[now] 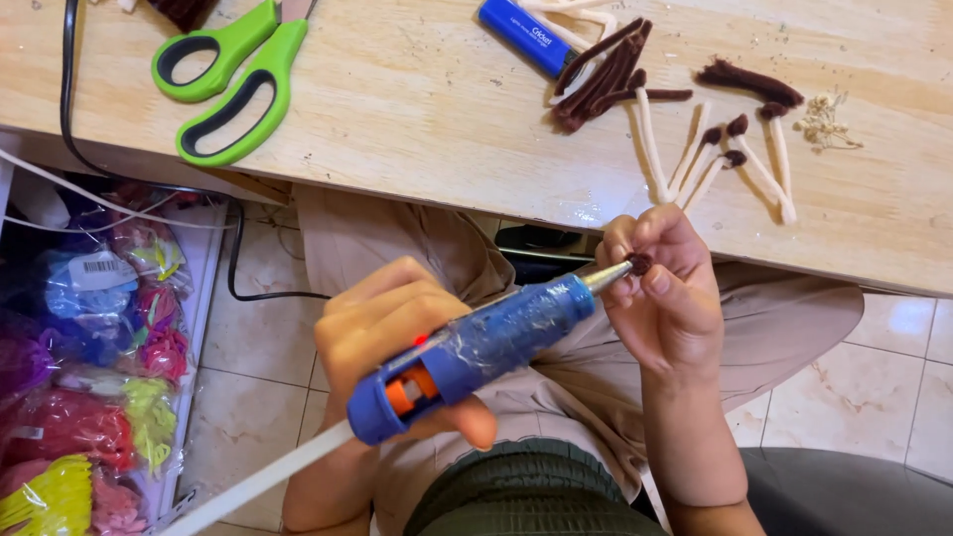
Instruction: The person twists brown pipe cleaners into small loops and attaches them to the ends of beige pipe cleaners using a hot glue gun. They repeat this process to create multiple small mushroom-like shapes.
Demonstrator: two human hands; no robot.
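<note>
Pinched between the right hand's (pixel 667 298) fingertips, a small brown fuzzy piece (pixel 640 263) touches the glue gun (pixel 476 352) nozzle; the left hand (pixel 397 337) wraps the gun. Hot glue, probably flowing, could burn those fingertips or drip off the counter (pixel 427 119) edge.

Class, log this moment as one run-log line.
left hand: grips blue glue gun | right hand: pinches brown pipe-cleaner piece | nozzle at piece | scissors on table

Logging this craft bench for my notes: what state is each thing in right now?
Left hand: gripping the glue gun.
Glue gun: stick loaded, nozzle against the brown piece.
Right hand: pinching a small brown piece.
Scissors: shut, flat on the table.
Lighter: lying flat.
</note>
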